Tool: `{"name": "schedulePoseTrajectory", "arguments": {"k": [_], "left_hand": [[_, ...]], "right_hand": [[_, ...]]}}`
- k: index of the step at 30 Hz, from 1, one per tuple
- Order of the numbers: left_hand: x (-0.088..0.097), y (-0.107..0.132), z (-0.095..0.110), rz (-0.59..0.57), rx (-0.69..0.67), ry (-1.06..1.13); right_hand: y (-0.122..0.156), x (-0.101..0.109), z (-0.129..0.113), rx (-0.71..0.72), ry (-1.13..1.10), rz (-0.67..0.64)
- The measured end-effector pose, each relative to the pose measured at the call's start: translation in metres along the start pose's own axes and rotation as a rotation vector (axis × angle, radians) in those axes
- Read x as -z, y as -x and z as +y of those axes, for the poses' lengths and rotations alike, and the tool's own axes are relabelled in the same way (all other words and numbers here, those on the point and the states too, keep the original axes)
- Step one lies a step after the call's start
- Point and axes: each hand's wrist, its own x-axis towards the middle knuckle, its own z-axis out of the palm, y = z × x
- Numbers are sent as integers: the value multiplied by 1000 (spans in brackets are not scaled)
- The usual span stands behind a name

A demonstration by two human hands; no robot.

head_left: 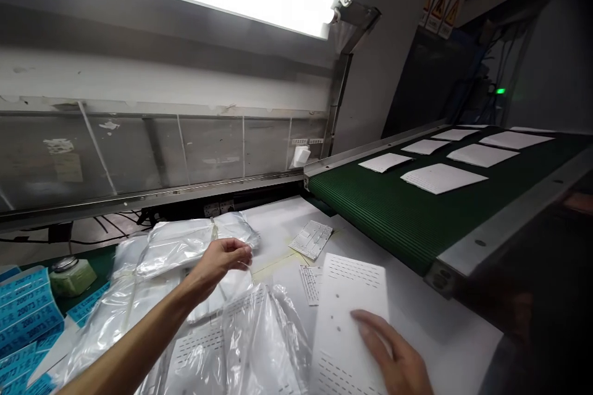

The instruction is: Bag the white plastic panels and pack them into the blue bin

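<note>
My left hand (221,261) reaches forward over a heap of clear plastic bags (180,245), its fingers curled and pinched at the edge of one bag. My right hand (393,355) lies flat, fingers stretched, on a white perforated plate (347,302) resting on the white table. Beside it, a bagged perforated plate (241,339) lies in front of me. Two smaller white perforated pieces (311,238) sit further back on the table.
A green conveyor belt (398,210) runs away to the right, carrying several white plates (442,178). Blue labels (25,315) and a small green-tinted jar (71,274) sit at the left. A lit lamp hangs above a metal back panel.
</note>
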Motion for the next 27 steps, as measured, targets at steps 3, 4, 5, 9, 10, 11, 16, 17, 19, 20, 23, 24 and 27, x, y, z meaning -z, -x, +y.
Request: {"name": "schedulePoseTrajectory", "arguments": {"k": [3, 4, 5, 9, 10, 11, 16, 17, 19, 20, 23, 24, 27], "left_hand": [[-30, 19, 13, -74, -2, 104], [-40, 27, 15, -103, -2, 132], [-48, 34, 18, -132, -1, 162], [-65, 59, 27, -186, 14, 273], [-65, 63, 29, -186, 19, 297], [-65, 65, 30, -184, 27, 323], [-64, 71, 26, -148, 111, 614], [-65, 72, 25, -152, 121, 694], [-66, 76, 24, -202, 127, 815], [-66, 77, 24, -237, 120, 828], [-67, 76, 23, -253, 67, 571], [-68, 74, 22, -212, 40, 422], [-69, 64, 21, -78, -26, 49]], "right_hand": [[10, -25, -49, 118, 136, -186], [11, -35, -63, 149, 194, -260], [10, -43, -74, 185, 241, -332], [7, -63, -88, 351, 244, -514], [7, -64, -86, 379, 227, -523], [7, -63, -83, 399, 219, -509], [10, -52, -71, 344, 209, -416], [9, -50, -70, 315, 203, -404], [6, -47, -67, 281, 216, -364], [4, -46, -67, 277, 231, -338], [-4, -41, -68, 268, 260, -287], [-7, -37, -70, 257, 264, -282], [-12, -18, -75, 165, 245, -293]]}}
